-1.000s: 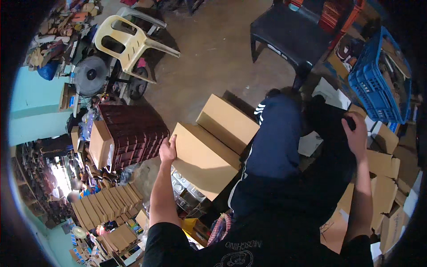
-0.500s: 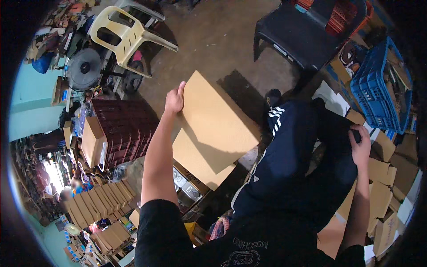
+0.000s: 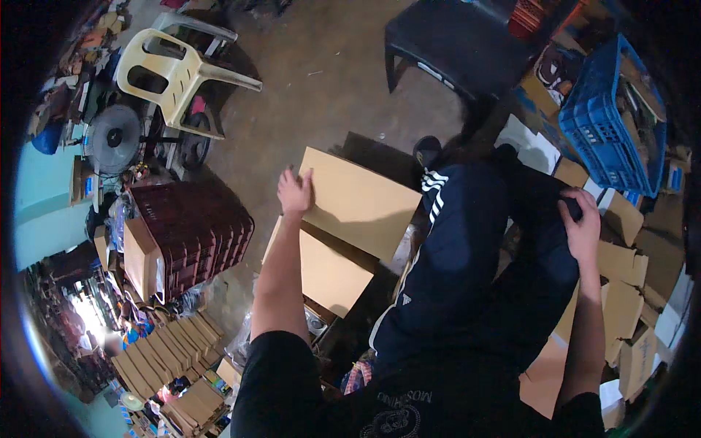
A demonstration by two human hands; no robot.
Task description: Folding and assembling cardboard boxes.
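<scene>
A flat brown cardboard piece (image 3: 361, 201) lies left of my legs, overlapping a second cardboard piece (image 3: 332, 270) nearer to me. My left hand (image 3: 295, 193) is at the far piece's left edge, its thumb at the board and the other fingers apart beyond the edge. The hand looks loosened, not wrapped round the board. On the knee of my dark trousers (image 3: 467, 241) rests my right hand (image 3: 583, 225), fingers spread over the cloth and holding nothing. What supports the cardboard is mostly hidden; a shiny metallic item (image 3: 315, 321) shows below the nearer piece.
A maroon crate (image 3: 193, 237) stands to the left, with a cream plastic chair (image 3: 171, 77) and a fan (image 3: 115, 137) beyond it. Ahead is a black chair (image 3: 445, 51). A blue crate (image 3: 602, 131) and loose cardboard (image 3: 621, 270) crowd the right. Stacked cardboard (image 3: 168, 350) lies at lower left.
The far cardboard piece has come down from a tilted, raised position to lie flatter. My left hand has loosened from gripping its edge. My right hand stays on the knee; the view has shifted slightly.
</scene>
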